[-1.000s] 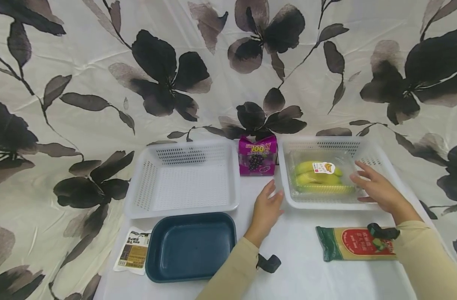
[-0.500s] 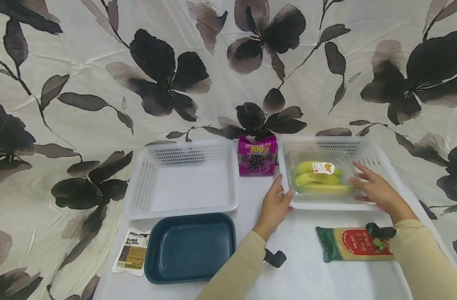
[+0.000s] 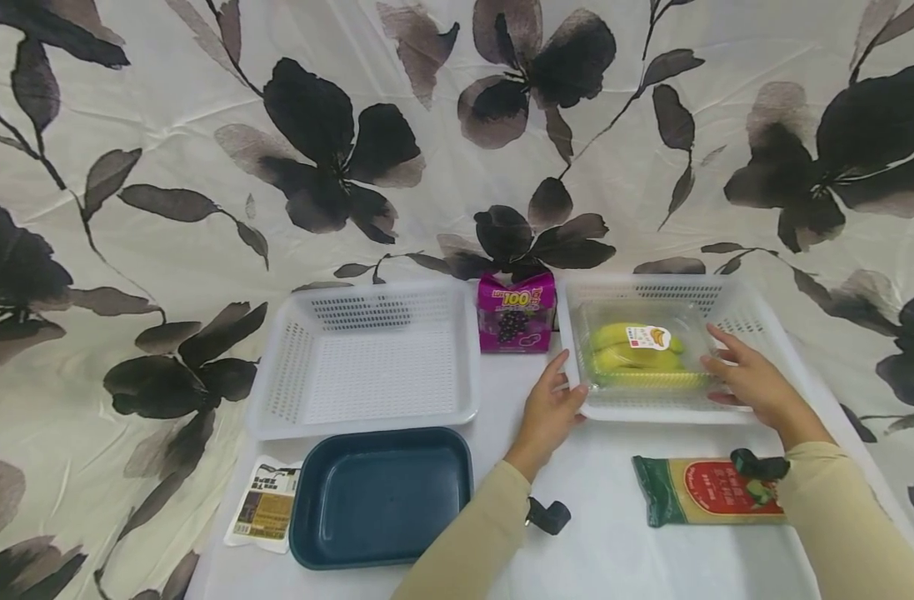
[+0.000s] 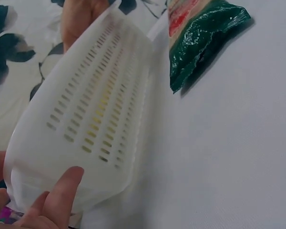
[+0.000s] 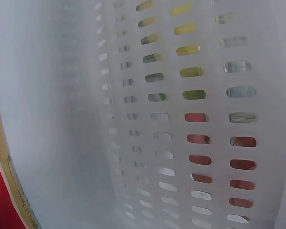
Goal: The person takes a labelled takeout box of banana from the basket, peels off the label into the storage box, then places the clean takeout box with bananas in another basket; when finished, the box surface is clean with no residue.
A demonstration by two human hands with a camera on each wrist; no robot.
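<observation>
Both hands [image 3: 550, 408] on banana basket [image 3: 756, 317]

The right basket [image 3: 756, 321] is white plastic, matt, its walls pierced with slots; the left basket [image 3: 367, 358] is of the same perforated white plastic. The bananas [image 3: 636, 358] lie under clear, glossy film. The tray [image 3: 382, 492] is smooth dark blue plastic with a dull sheen. The noodle packet [image 3: 707, 490] is shiny, crinkled foil-like plastic. The tablecloth [image 3: 614, 542] is smooth white cloth, and the backdrop [image 3: 202, 125] is creased printed fabric.
</observation>
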